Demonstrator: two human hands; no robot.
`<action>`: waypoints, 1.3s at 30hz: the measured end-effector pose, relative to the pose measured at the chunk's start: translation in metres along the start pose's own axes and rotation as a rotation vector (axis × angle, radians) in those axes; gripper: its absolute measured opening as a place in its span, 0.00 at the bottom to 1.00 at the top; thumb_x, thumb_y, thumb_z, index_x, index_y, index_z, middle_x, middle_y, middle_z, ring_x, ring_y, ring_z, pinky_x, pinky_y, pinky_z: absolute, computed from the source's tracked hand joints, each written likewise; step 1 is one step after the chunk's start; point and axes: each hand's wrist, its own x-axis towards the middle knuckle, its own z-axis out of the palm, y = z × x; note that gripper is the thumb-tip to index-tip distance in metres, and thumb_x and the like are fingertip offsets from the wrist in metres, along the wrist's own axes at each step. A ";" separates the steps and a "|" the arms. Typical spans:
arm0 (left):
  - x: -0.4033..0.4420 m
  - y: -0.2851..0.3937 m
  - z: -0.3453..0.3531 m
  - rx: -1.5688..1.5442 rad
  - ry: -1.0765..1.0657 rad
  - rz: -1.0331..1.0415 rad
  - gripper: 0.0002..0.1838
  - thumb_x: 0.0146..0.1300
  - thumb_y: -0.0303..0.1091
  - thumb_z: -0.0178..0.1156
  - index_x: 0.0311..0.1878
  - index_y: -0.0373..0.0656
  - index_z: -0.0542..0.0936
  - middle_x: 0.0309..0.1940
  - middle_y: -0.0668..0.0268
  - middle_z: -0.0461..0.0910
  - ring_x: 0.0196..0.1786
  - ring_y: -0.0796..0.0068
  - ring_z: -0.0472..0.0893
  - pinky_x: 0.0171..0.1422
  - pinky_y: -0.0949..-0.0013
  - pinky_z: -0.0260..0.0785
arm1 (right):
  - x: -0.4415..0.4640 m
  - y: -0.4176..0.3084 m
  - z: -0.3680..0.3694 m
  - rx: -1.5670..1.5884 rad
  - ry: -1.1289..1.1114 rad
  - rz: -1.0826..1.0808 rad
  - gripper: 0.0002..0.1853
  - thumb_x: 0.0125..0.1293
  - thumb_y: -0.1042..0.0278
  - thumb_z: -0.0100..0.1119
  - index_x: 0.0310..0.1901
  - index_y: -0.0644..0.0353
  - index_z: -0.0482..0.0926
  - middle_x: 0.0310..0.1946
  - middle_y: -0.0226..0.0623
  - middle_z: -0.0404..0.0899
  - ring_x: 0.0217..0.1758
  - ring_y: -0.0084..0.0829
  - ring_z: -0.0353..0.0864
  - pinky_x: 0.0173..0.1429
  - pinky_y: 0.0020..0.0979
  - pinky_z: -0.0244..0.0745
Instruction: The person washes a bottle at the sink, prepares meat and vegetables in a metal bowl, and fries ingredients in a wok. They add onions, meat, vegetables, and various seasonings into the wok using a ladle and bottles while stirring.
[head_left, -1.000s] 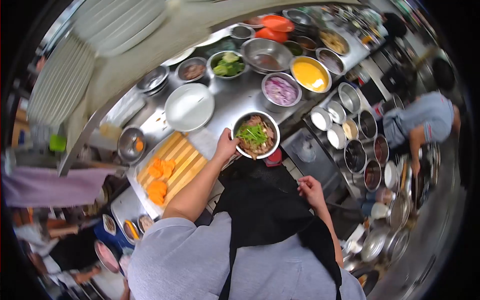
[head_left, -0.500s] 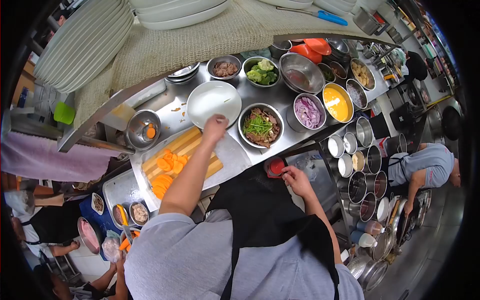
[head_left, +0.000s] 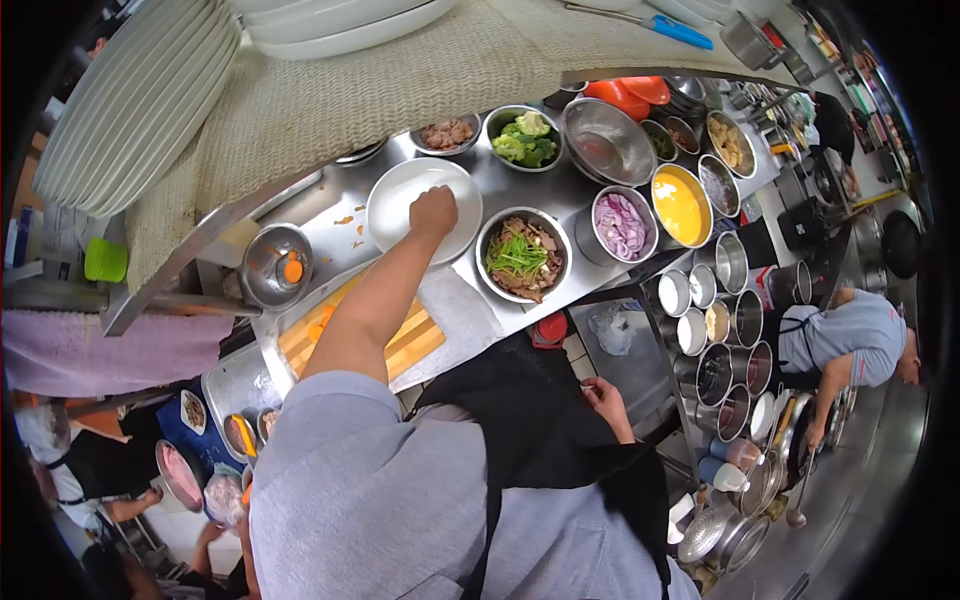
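My left hand [head_left: 433, 213] is over the white plate [head_left: 392, 212], fingers pinched together against its surface; whatever they hold is hidden. To the right of the plate stands a steel bowl of sliced cooked meat topped with cut green scallions [head_left: 520, 250]. My left forearm crosses a wooden cutting board [head_left: 412, 338] and covers most of the orange carrot slices [head_left: 316, 330] on it. Lower down by the black apron, my right hand [head_left: 607, 405] has its fingers curled in; I cannot make out anything in them.
Along the counter stand bowls of broccoli [head_left: 525, 140], red onion [head_left: 622, 226] and yellow liquid [head_left: 682, 205]. A shelf with stacked white plates [head_left: 130, 110] overhangs the far side. A co-worker [head_left: 845, 335] is at the right; other people's arms show at lower left.
My left hand has moved up from the plate's near edge onto its middle, covering a green bit seen there before. My right hand has dropped lower, away from the red-topped container.
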 end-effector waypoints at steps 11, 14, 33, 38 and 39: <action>-0.097 0.094 -0.035 -0.651 0.180 0.233 0.09 0.57 0.37 0.60 0.34 0.42 0.80 0.32 0.56 0.81 0.39 0.53 0.81 0.43 0.52 0.73 | 0.012 0.020 -0.008 -0.091 -0.051 -0.088 0.10 0.64 0.72 0.58 0.47 0.62 0.79 0.26 0.40 0.81 0.28 0.31 0.81 0.37 0.33 0.74; -0.116 0.097 -0.004 -0.386 0.229 0.294 0.08 0.57 0.32 0.58 0.39 0.43 0.82 0.30 0.57 0.79 0.35 0.55 0.80 0.40 0.54 0.73 | 0.016 -0.007 -0.018 -0.045 -0.097 -0.035 0.11 0.64 0.73 0.57 0.47 0.62 0.79 0.26 0.40 0.81 0.26 0.30 0.81 0.36 0.33 0.75; -0.172 0.067 0.038 -1.473 -0.398 -0.347 0.19 0.72 0.42 0.53 0.59 0.40 0.69 0.46 0.61 0.78 0.41 0.67 0.83 0.38 0.69 0.77 | 0.022 0.082 -0.006 -0.200 -0.244 -0.053 0.11 0.63 0.69 0.60 0.46 0.62 0.80 0.28 0.41 0.80 0.32 0.32 0.82 0.40 0.33 0.75; -0.144 0.075 0.035 -1.442 -0.470 -0.314 0.17 0.71 0.36 0.51 0.59 0.40 0.69 0.48 0.58 0.80 0.39 0.67 0.84 0.36 0.68 0.79 | 0.013 0.096 -0.019 0.108 -0.101 0.313 0.11 0.66 0.71 0.54 0.49 0.59 0.78 0.30 0.35 0.80 0.28 0.26 0.79 0.29 0.29 0.73; -0.138 0.075 0.033 -1.431 -0.463 -0.318 0.17 0.71 0.34 0.51 0.59 0.40 0.70 0.46 0.58 0.81 0.37 0.68 0.85 0.34 0.69 0.79 | 0.009 0.102 -0.023 0.254 -0.029 0.359 0.11 0.67 0.72 0.53 0.50 0.59 0.77 0.29 0.35 0.80 0.27 0.26 0.78 0.27 0.28 0.72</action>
